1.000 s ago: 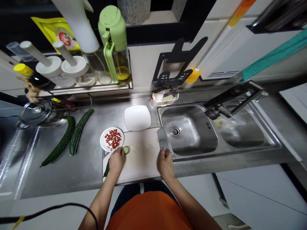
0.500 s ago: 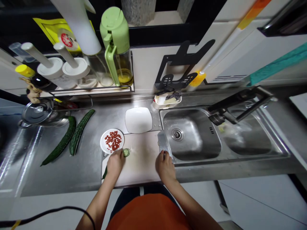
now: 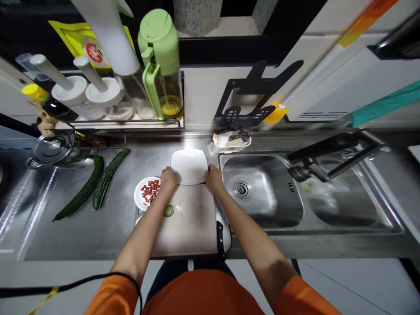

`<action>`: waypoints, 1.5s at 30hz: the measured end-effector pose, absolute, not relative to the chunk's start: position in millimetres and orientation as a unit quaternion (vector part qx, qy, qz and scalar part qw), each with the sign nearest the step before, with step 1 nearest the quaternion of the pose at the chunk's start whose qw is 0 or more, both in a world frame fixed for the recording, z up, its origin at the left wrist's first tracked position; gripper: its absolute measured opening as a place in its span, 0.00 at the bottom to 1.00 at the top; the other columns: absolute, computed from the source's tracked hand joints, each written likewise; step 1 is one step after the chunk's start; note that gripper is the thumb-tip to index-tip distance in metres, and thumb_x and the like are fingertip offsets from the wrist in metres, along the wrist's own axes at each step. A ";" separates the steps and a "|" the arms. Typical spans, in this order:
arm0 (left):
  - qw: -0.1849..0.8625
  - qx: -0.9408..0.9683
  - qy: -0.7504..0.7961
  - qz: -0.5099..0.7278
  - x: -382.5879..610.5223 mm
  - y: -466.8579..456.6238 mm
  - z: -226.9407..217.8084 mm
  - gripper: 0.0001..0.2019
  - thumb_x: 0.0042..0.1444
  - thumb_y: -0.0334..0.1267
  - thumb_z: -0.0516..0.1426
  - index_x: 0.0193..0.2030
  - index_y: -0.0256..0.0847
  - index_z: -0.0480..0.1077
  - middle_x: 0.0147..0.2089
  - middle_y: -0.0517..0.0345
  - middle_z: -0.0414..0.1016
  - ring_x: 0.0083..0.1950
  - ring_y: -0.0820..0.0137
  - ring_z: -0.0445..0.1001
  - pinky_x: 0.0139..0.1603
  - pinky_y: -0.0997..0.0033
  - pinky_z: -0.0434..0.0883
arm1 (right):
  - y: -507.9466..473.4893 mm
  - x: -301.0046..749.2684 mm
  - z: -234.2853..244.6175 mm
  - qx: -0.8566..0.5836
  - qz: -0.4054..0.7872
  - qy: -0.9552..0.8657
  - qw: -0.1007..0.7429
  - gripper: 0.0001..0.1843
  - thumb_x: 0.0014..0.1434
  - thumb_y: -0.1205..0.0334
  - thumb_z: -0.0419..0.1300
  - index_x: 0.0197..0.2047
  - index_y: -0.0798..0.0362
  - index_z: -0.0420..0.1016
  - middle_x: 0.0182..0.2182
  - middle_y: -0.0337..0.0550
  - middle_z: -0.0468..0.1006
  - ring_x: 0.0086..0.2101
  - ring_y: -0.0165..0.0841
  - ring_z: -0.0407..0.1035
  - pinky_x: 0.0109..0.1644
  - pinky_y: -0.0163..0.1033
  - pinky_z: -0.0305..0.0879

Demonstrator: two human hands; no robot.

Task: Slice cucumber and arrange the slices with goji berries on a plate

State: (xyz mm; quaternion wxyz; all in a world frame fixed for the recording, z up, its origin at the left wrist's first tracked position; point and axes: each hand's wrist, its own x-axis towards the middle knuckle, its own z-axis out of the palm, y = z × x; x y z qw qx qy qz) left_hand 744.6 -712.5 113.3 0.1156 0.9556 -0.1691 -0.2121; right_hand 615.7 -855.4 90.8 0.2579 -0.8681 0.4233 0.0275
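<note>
A white square plate (image 3: 189,166) lies at the back of the pale cutting board (image 3: 190,223), held at both sides. My left hand (image 3: 169,178) is closed on its left edge, and my right hand (image 3: 214,177) grips the right edge. On the board near my left forearm rests a small cucumber piece (image 3: 169,211). A kitchen knife (image 3: 221,238) with a black riveted handle lies along the board's right edge, its blade partly behind my right forearm. Left of the board, a round white dish (image 3: 138,192) holds diced red bits, partly covered by my left arm.
Two whole cucumbers (image 3: 85,190) lie on the steel counter at left, near a lidded pot (image 3: 52,151). A double sink (image 3: 262,188) with a black faucet (image 3: 323,153) is at right. Behind stand a condiment rack (image 3: 131,127) and a sponge holder (image 3: 229,146).
My right hand has let go of the knife, which now lies at the board's right edge. My left hand has left the cucumber piece. Both hands have moved forward onto the white plate.
</note>
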 end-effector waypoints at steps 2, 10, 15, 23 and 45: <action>0.106 0.955 -0.161 -0.226 750.6 -718.5 109.8 0.16 0.55 0.35 0.50 0.47 0.26 0.67 0.45 0.34 0.72 0.48 0.59 0.72 0.46 0.66 0.64 | -858.0 622.5 86.1 -0.861 0.032 0.431 0.269 0.16 0.60 0.69 0.45 0.50 0.61 0.64 0.41 0.53 0.73 0.43 0.37 0.63 0.49 0.41 0.53; 0.114 0.949 -0.157 -0.248 761.7 -718.4 102.6 0.14 0.54 0.36 0.50 0.43 0.30 0.71 0.42 0.39 0.75 0.47 0.59 0.73 0.45 0.68 0.65 | -863.1 628.1 83.8 -0.841 0.044 0.450 0.299 0.16 0.59 0.70 0.46 0.49 0.59 0.65 0.37 0.50 0.75 0.40 0.38 0.66 0.43 0.38 0.56; 0.128 0.951 -0.144 -0.241 759.6 -718.8 104.9 0.16 0.53 0.37 0.51 0.44 0.29 0.70 0.41 0.39 0.75 0.46 0.60 0.73 0.43 0.68 0.65 | -865.5 628.5 87.5 -0.839 0.041 0.448 0.307 0.15 0.58 0.70 0.47 0.47 0.58 0.65 0.35 0.48 0.75 0.39 0.37 0.67 0.43 0.38 0.56; 0.164 0.950 -0.169 -0.204 734.2 -696.0 127.5 0.17 0.54 0.41 0.51 0.46 0.31 0.69 0.42 0.43 0.74 0.44 0.62 0.71 0.43 0.68 0.64 | -857.8 602.5 107.3 -0.848 -0.003 0.423 0.320 0.17 0.57 0.67 0.47 0.49 0.56 0.64 0.35 0.45 0.75 0.36 0.36 0.68 0.41 0.36 0.57; 0.281 0.905 -0.219 -0.233 620.6 -601.7 108.7 0.07 0.54 0.40 0.51 0.30 0.39 0.63 0.27 0.59 0.65 0.28 0.72 0.65 0.31 0.73 0.61 | -779.5 489.4 95.8 -0.886 0.037 0.405 0.224 0.13 0.56 0.68 0.49 0.42 0.60 0.69 0.35 0.49 0.73 0.38 0.36 0.64 0.47 0.40 0.52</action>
